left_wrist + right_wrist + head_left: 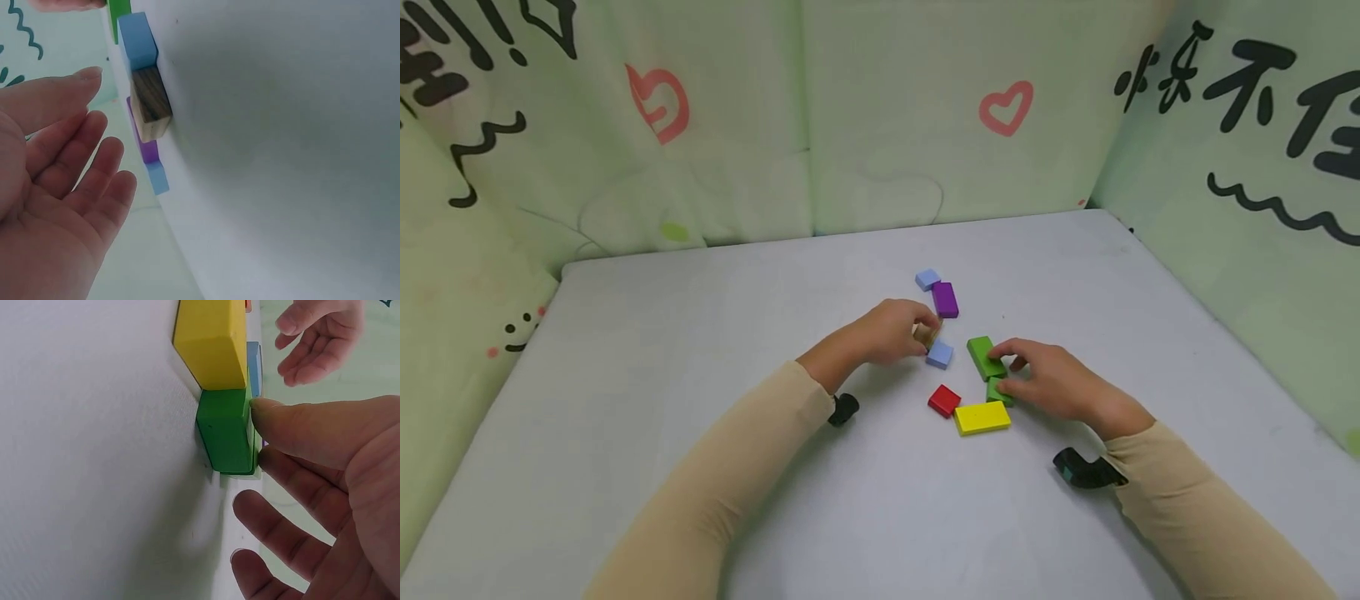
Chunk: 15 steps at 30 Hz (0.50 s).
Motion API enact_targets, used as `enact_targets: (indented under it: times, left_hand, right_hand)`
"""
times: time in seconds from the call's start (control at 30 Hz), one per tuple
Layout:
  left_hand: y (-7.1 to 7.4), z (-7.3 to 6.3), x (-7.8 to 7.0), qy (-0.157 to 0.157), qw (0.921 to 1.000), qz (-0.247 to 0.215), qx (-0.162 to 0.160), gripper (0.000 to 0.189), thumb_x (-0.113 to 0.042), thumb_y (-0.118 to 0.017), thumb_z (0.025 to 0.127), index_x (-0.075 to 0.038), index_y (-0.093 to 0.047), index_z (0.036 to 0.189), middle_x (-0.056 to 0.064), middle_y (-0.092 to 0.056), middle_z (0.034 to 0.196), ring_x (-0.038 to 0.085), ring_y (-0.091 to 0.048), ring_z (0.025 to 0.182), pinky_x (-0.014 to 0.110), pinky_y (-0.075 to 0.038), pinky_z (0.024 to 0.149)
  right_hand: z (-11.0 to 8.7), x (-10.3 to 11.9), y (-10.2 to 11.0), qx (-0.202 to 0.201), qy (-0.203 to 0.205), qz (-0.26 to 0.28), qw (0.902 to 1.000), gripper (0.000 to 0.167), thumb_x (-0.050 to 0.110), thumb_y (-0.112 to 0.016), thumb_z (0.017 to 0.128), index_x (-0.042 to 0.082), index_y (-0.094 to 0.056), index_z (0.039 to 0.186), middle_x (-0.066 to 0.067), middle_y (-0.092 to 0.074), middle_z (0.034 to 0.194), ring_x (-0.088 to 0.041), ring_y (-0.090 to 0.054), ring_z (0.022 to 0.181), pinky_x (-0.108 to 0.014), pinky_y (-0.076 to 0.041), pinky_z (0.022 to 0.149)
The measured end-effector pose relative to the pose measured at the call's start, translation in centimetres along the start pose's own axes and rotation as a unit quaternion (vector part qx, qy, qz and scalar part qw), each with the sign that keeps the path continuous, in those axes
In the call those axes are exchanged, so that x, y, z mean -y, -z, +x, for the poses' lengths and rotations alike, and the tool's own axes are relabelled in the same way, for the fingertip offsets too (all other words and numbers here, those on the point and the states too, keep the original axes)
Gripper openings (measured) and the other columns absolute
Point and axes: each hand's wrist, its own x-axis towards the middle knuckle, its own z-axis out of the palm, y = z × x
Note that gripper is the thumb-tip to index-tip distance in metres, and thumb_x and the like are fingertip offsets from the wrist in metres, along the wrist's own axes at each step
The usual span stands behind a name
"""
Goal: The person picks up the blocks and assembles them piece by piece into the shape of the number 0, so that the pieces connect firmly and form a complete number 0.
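Beside a wooden block (150, 103) hovers my left hand (891, 331); the left wrist view shows a gap between its loosely bent fingers and the block. That block adjoins a light blue block (939, 355), with a purple block (946, 301) and another light blue one (927, 279) beyond. My right hand (1056, 383) is at two green blocks: its thumb touches the smaller green block (224, 431), while its fingers reach the larger green block (981, 357) without visibly gripping it. A yellow block (982, 419) abuts the smaller green one, and a red block (943, 401) meets its left end.
All the blocks lie on a white table (700, 333). Behind it and at both sides hang pale green printed sheets (880, 125). Dark wrist cameras sit under the left sleeve (722, 492) and the right sleeve (1202, 508).
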Motion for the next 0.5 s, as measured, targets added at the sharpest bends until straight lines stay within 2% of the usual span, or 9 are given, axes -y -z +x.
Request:
enact_targets:
  times: [0.27, 0.5]
  left_hand:
    - [0.2, 1.2, 0.2, 0.023, 0.9994, 0.015, 0.019, 0.055, -0.013, -0.069, 0.096, -0.016, -0.050, 0.147, 0.006, -0.051, 0.145, 0.019, -0.049, 0.116, 0.030, -0.050, 0.095]
    - [0.5, 1.9, 0.4, 0.021, 0.9993, 0.019, 0.024, 0.056, -0.013, -0.068, 0.096, -0.014, -0.049, 0.148, 0.006, -0.052, 0.143, 0.020, -0.049, 0.117, 0.030, -0.049, 0.097]
  right_hand:
    - [0.0, 0.0, 0.1, 0.000, 0.000, 0.002, 1.0000, 0.045, 0.017, -0.070, 0.093, 0.004, -0.057, 0.134, -0.018, -0.061, 0.124, -0.035, -0.056, 0.108, -0.052, -0.049, 0.092]
    - [0.1, 0.2, 0.4, 0.005, -0.001, 0.001, 1.0000, 0.046, 0.018, -0.071, 0.092, 0.004, -0.057, 0.134, -0.018, -0.061, 0.123, -0.036, -0.056, 0.108, -0.052, -0.050, 0.091]
